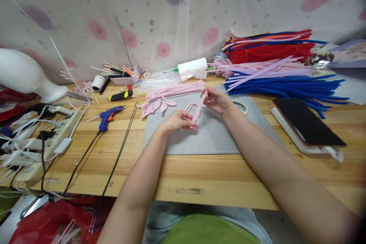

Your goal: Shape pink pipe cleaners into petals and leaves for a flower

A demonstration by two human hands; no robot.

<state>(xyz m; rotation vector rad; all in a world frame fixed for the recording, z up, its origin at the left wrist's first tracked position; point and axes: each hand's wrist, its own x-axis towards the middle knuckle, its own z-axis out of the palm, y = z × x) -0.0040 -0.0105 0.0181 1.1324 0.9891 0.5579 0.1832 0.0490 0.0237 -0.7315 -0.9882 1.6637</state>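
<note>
Several pink pipe cleaners [199,107] stretch in a slanted bundle between my two hands, above the grey cutting mat [211,141]. My left hand [180,119] pinches their lower end. At the upper end, the fingers of my right hand [215,100] are closed on them. A bent pink pipe cleaner [191,105] shows just behind the bundle. Left of my hands, finished pink leaf-shaped pieces [156,105] lie at the mat's edge. A roll of pale green tape [242,107] rests on the mat, partly behind my right forearm.
Behind the mat lie loose pink pipe cleaners [177,89]. Blue pipe cleaners [286,85] and red ones [271,52] are piled at the back right. A phone [309,122] sits at right. Leftward are a blue glue gun [108,118], a cutter [120,95] and a power strip [54,143].
</note>
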